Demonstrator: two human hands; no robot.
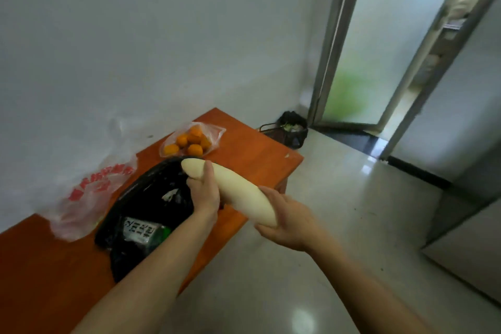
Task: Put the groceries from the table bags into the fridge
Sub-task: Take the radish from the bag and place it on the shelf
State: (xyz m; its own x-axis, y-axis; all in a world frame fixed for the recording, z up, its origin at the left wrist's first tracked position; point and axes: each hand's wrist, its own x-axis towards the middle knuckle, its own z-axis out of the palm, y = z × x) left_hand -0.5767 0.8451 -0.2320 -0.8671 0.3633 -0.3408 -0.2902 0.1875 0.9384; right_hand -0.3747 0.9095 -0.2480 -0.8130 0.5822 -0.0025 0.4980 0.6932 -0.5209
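A person's two bare forearms reach forward, holding a long, pale cream radish (pixel 235 187) between them in the air. The left hand (pixel 204 192) grips the radish near its rounded far end, thumb over the top and fingers wrapped beneath. The right hand (pixel 284 221) cups the near end, thumb along the upper side and fingers curled under it. The radish slants from the left hand down toward the right hand, above the near edge of an orange-brown wooden tabletop (pixel 249 149). Directly under and to the left of the left hand lies a crumpled black plastic bag (pixel 151 192), open, with a labelled package (pixel 139 230) showing inside. Further left of that hand is a clear bag with red print (pixel 92 192), against the white wall. Beyond the left hand sits a clear bag of oranges (pixel 192 141). Past the right hand, a shiny pale floor (pixel 325 211) stretches to a black waste bin (pixel 291 130) beside a frosted glass door (pixel 352 62).
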